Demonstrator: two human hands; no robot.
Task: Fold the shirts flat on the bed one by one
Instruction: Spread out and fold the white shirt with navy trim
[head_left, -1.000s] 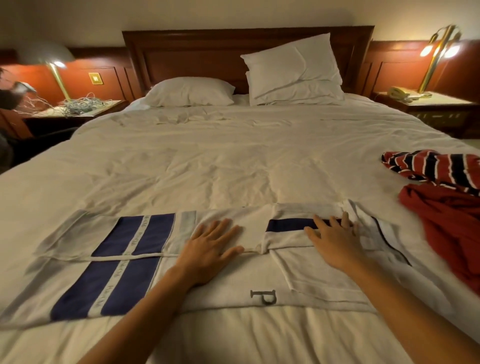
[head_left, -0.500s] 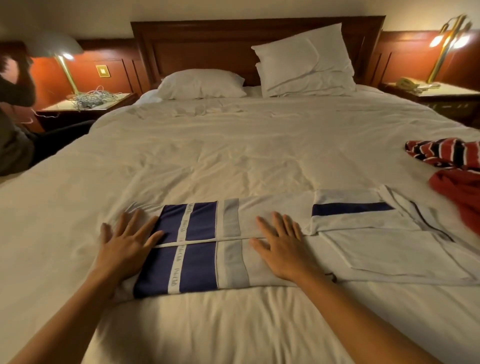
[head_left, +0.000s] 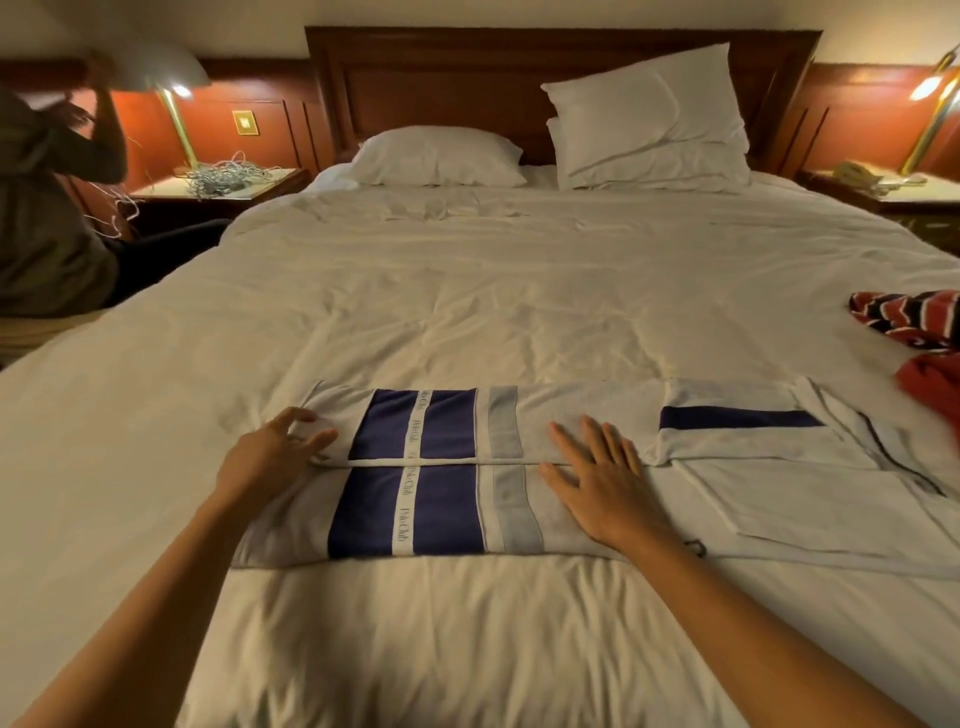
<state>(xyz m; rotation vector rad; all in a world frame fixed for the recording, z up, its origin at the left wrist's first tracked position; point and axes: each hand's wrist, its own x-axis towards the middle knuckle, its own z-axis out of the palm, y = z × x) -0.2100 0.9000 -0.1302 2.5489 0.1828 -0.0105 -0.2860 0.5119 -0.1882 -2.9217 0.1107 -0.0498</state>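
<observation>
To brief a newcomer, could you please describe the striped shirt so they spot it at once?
Find the bed. At its right edge lie two crumpled shirts. The striped shirt is the farther one; the red shirt beside it is plain.

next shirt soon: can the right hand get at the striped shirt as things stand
Probably yes, with a stretch: the right hand holds nothing, and nothing stands between it and the striped shirt.

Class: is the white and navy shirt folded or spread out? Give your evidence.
Partly folded: the shirt has both long edges meeting along its middle, but lies full length.
</observation>
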